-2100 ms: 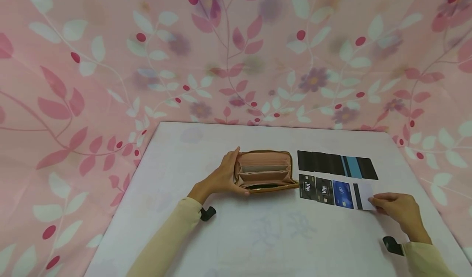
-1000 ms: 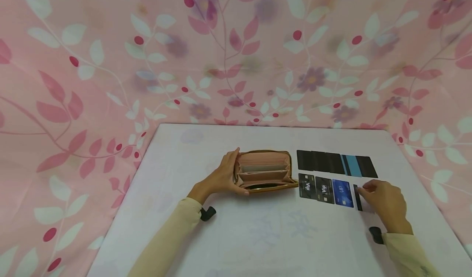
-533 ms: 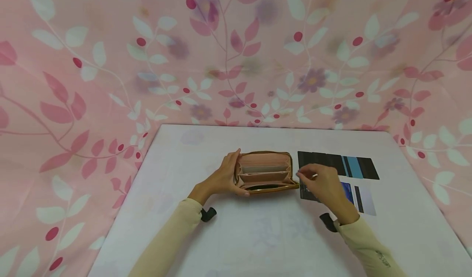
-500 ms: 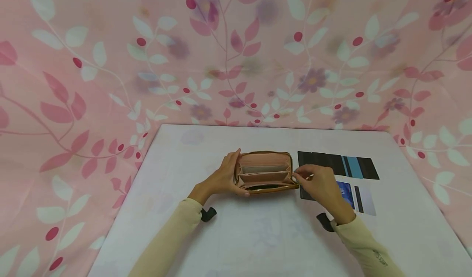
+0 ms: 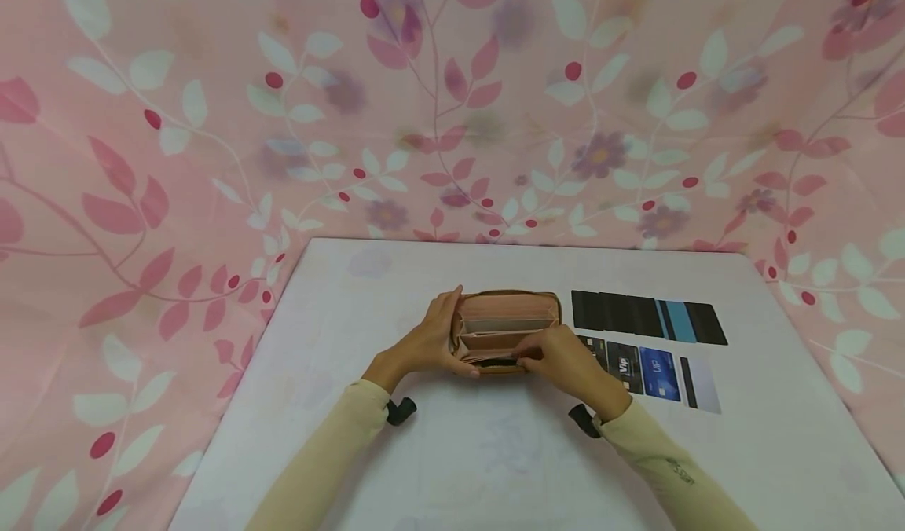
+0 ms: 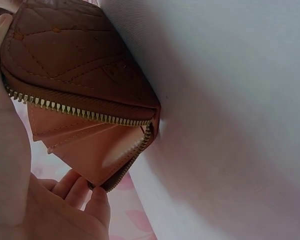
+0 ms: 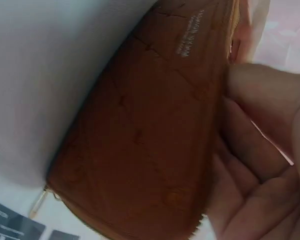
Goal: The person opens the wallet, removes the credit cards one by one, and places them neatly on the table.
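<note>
A brown zip-around wallet [image 5: 505, 303] stands unzipped on the white table, its pink-tan compartments facing up. My left hand [image 5: 424, 338] grips its left end, fingers at the far side and thumb at the near side. In the left wrist view, brass zip teeth [image 6: 90, 114] run along the gaping edge. My right hand [image 5: 566, 362] pinches the wallet's near edge, right of its middle. Seen from the right wrist, that hand's fingers are bent at the rim of the quilted brown wall [image 7: 140, 135]. Its fingertips are partly hidden. A zip pull [image 7: 39, 202] hangs at the wallet's corner.
Right of the wallet lies a back row of overlapping black cards [image 5: 615, 311], one with a blue stripe [image 5: 680, 321]. In front are black VIP cards [image 5: 624, 366], a blue VIP card [image 5: 661, 374] and a white striped card [image 5: 701, 386]. A floral pink cloth [image 5: 438, 107] hangs behind.
My right hand has left the white striped card, travelled left past the wallet's right corner and reached its near edge. The left hand keeps its grip on the wallet.
</note>
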`<act>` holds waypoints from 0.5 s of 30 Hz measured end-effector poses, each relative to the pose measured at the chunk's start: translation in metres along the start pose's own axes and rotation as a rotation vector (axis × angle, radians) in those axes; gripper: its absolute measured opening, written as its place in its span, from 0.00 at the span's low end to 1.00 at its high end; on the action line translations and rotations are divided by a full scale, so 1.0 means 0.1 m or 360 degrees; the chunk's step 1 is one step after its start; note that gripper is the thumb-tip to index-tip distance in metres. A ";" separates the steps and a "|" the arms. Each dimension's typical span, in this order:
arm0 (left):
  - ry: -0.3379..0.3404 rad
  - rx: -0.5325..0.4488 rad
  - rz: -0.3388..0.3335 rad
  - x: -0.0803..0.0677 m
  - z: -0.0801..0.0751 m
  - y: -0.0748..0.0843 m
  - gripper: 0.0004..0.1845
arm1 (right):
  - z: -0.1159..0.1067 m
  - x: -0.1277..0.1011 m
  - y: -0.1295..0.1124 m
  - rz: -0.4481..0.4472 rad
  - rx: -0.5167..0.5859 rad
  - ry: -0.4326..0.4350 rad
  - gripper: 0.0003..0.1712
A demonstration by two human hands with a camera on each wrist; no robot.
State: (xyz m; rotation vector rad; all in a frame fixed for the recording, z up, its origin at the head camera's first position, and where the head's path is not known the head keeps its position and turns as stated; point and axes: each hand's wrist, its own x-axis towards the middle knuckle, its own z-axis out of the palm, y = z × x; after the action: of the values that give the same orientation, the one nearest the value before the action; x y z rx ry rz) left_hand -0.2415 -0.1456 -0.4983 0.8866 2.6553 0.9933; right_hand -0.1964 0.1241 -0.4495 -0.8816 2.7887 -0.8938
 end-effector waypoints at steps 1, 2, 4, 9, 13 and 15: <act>0.0003 0.0007 0.0000 0.00 0.00 0.00 0.78 | 0.00 0.00 -0.01 0.0025 -0.0019 -0.0013 0.06; 0.0006 0.0010 0.0002 0.00 0.01 0.00 0.78 | 0.01 0.01 -0.03 0.0053 -0.0052 -0.0027 0.07; 0.0000 0.0029 -0.0005 0.01 0.01 0.01 0.79 | 0.02 0.01 -0.08 0.0065 -0.0121 -0.0058 0.08; -0.0010 0.0070 -0.0017 0.02 0.03 0.00 0.80 | 0.07 0.03 -0.16 0.0005 -0.0379 -0.0007 0.11; -0.0005 0.0070 -0.0033 0.01 0.03 0.00 0.80 | 0.12 0.04 -0.14 -0.0103 -0.0576 0.0119 0.09; -0.0003 0.0067 -0.0044 0.01 0.03 0.00 0.80 | 0.15 0.04 -0.12 -0.0175 -0.0676 0.0186 0.09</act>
State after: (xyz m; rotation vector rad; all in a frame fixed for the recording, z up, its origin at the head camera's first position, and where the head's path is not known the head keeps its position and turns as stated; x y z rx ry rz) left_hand -0.2416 -0.1435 -0.5003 0.8564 2.6886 0.9336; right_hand -0.1903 0.1061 -0.4551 -1.0730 3.1193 -0.3717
